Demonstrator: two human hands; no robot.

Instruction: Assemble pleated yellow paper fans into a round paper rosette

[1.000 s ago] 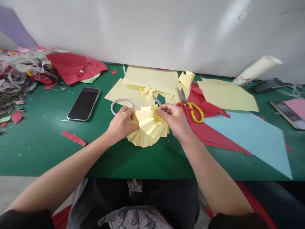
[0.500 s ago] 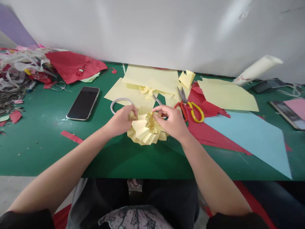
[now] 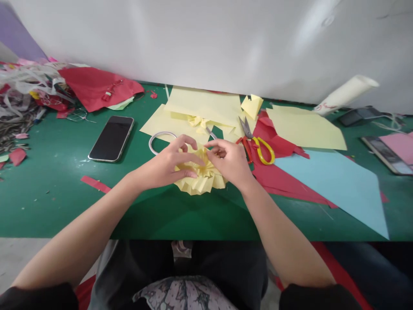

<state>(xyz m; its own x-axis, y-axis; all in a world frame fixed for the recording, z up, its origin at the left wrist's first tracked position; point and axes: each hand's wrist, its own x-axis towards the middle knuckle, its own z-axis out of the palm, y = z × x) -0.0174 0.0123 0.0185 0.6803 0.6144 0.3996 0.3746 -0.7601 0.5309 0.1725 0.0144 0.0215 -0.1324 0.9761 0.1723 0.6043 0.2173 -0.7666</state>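
Note:
A pleated pale yellow paper flower [image 3: 201, 186] sits on the green table in front of me, partly covered by both hands. My left hand [image 3: 172, 162] reaches over its left side with thumb and fingers spread apart. On the right side, my right hand [image 3: 230, 162] pinches the flower's upper folds between thumb and fingertips. Just behind my left hand lies a roll of tape [image 3: 151, 144]. Scissors [image 3: 247, 129] with red and yellow handles rest beyond my right hand. The flower's centre is partly hidden by my fingers.
Yellow paper sheets [image 3: 203, 101] lie behind the flower. To the right are red paper [image 3: 280, 183], a blue sheet [image 3: 342, 176] and another phone [image 3: 383, 153]. A black phone [image 3: 112, 138] lies left, near a heap of scraps [image 3: 29, 97]. A white wall [image 3: 206, 43] closes the back.
My left hand has let go of the flower's left edge, opened and moved right over the flower. My right hand stays at about the same place on its right side.

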